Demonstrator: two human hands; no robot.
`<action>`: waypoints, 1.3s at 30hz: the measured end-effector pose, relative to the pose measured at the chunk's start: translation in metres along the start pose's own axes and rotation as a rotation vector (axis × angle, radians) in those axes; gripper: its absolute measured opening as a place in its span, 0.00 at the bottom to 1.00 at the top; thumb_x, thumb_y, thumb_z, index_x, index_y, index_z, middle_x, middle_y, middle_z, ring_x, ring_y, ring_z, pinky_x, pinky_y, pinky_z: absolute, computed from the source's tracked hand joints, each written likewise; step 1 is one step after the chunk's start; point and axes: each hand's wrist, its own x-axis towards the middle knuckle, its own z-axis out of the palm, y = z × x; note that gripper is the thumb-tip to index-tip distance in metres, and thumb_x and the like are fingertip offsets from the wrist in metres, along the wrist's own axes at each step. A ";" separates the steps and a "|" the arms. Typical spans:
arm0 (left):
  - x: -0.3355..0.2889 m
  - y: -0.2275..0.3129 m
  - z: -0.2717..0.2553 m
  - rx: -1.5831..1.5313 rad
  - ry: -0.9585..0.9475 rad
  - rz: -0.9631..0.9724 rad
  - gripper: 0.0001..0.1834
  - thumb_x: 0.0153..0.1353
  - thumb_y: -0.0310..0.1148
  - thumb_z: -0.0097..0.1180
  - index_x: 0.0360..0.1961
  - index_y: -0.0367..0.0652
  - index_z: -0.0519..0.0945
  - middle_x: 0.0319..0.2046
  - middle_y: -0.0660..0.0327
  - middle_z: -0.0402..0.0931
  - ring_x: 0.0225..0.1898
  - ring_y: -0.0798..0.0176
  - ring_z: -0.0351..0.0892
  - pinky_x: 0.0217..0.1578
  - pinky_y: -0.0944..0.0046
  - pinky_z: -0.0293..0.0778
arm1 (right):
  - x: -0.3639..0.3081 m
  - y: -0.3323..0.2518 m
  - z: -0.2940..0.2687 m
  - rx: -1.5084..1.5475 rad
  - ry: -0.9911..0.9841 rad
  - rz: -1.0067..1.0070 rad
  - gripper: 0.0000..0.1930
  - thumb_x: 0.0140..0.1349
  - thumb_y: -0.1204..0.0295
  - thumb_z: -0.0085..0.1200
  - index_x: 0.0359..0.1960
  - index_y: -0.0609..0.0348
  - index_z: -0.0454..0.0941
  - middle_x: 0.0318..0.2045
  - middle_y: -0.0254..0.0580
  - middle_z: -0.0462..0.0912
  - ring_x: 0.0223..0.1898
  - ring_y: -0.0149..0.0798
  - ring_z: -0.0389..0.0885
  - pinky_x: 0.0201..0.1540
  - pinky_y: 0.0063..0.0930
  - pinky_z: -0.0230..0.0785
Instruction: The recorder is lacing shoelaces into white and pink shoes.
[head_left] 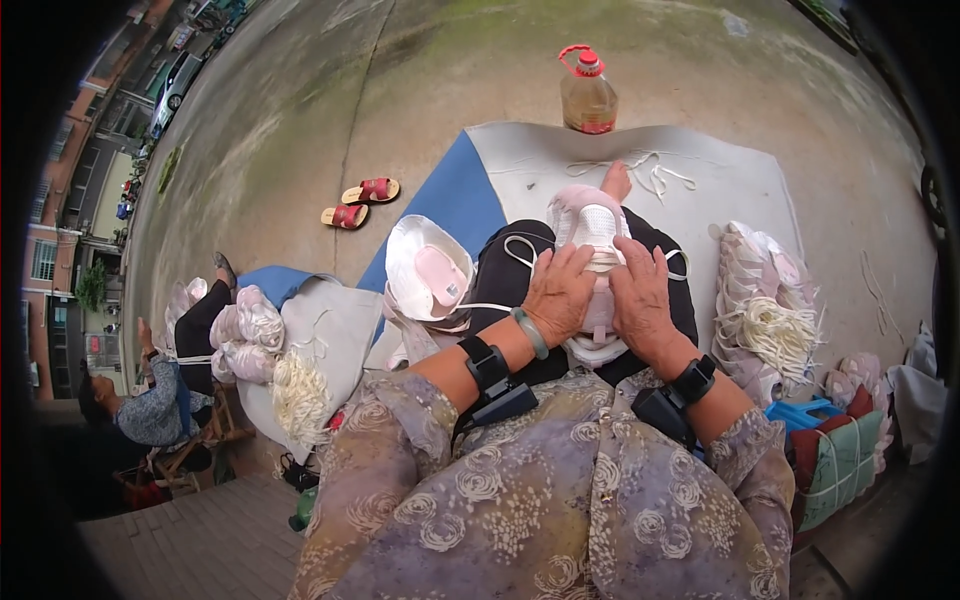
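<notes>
A pale pink and white sneaker (pixel 580 205) lies lengthwise across my lap, toe pointing away from me. My left hand (pixel 558 292) grips its left side, fingers bent at the lacing edge. On the opposite edge, my right hand (pixel 643 305) holds the shoe with fingers curled over the opening. A white lace (pixel 520 243) loops out left of the shoe, and another loop shows by my right fingers. My palms hide part of the lacing and the fingertips' exact hold. Beside my left knee sits a white shoe piece with a pink insole-shaped patch (pixel 440 275).
Stacked pink uppers (pixel 735 270) and a bundle of white laces (pixel 775 330) lie to my right. Loose laces (pixel 660 178) rest on the grey sheet (pixel 740 190); a red-capped bottle (pixel 590 100) stands beyond. Red slippers (pixel 360 203) are ahead left. Another person (pixel 150 415) sits far left.
</notes>
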 end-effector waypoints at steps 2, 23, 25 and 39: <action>0.000 -0.004 0.003 -0.037 0.006 -0.034 0.09 0.47 0.27 0.53 0.31 0.37 0.74 0.49 0.49 0.67 0.53 0.47 0.65 0.51 0.50 0.60 | 0.003 0.001 -0.008 0.061 0.070 0.037 0.09 0.46 0.76 0.50 0.31 0.61 0.71 0.52 0.50 0.66 0.57 0.50 0.62 0.58 0.58 0.48; 0.005 -0.005 0.008 -0.079 -0.003 -0.056 0.08 0.48 0.30 0.51 0.28 0.37 0.76 0.51 0.50 0.66 0.52 0.49 0.64 0.52 0.50 0.58 | 0.006 -0.007 0.008 -0.048 -0.108 0.081 0.13 0.43 0.77 0.52 0.33 0.62 0.72 0.52 0.48 0.64 0.59 0.50 0.60 0.58 0.61 0.46; 0.004 -0.002 -0.001 -0.035 -0.028 -0.056 0.08 0.47 0.29 0.51 0.28 0.37 0.76 0.51 0.50 0.66 0.53 0.48 0.63 0.53 0.48 0.57 | 0.010 -0.012 -0.009 -0.058 -0.117 0.094 0.13 0.43 0.78 0.51 0.34 0.63 0.72 0.52 0.48 0.64 0.59 0.49 0.60 0.58 0.62 0.46; 0.008 -0.003 -0.024 -0.018 0.013 -0.015 0.09 0.43 0.33 0.59 0.24 0.39 0.77 0.48 0.52 0.68 0.52 0.50 0.64 0.53 0.47 0.54 | -0.006 0.023 -0.028 0.143 -0.012 0.115 0.09 0.50 0.73 0.53 0.34 0.57 0.70 0.33 0.41 0.72 0.42 0.45 0.70 0.46 0.40 0.57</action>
